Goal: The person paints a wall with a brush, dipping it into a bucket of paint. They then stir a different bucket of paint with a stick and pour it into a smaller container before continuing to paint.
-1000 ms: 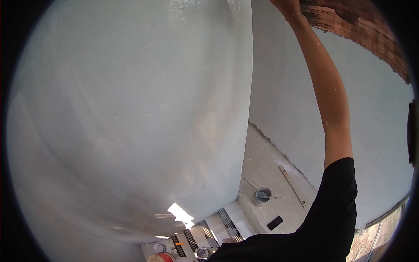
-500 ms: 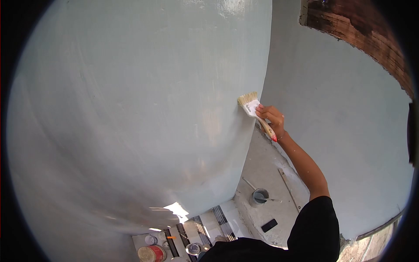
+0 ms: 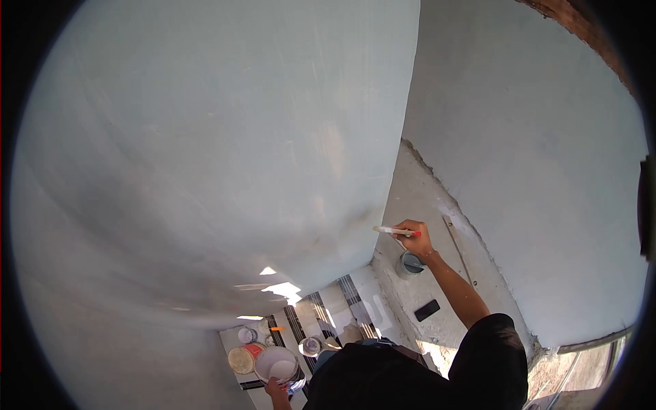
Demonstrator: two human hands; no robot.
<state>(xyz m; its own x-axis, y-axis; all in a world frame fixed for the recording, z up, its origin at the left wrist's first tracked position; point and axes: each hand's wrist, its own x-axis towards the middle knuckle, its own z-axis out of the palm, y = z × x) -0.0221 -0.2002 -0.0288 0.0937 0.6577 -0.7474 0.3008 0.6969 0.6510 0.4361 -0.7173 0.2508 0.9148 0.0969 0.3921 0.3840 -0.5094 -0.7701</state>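
Blk sleeve (image 3: 488,355) nearest cam, lower R; R arm extended up from it. Paintbrush (image 3: 396,231) held in right hand (image 3: 408,237), fingers clamped around handle, red handle end showing. Brush seen nearly edge-on, approx. horiz., bristles pointed L at vert. edge of lg. gray wall (image 3: 225,150); exact bristle contact can't be told.

White bucket (image 3: 279,363) held lower L by left hand (image 3: 276,389), closed on near rim; some fingers hidden. Bucket mouth seen from above, pale inside.

Concrete ledge (image 3: 403,174) seen R of wall edge. On ledge: paint pot (image 3: 410,264) w/ gray liquid & a stick-like tool in it, just below R hand in view; dk. phone (image 3: 427,310) laid flat nearer the body; long thin metal strip (image 3: 458,250) laid along ledge, partly behind forearm. 2nd gray wall (image 3: 547,171) beyond ledge, rough broken seam btwn.

Tiled floor (image 3: 329,309) w/ blk & white stripes below. On it: red tub (image 3: 243,358) w/ pale top, just L of bucket; sm. white container (image 3: 247,335) near tub; orange item (image 3: 276,329), too sm. to ID; round can (image 3: 309,346) R of bucket. Sunlit patches on wall bottom. Rough brown strip (image 3: 593,31) at upper R.
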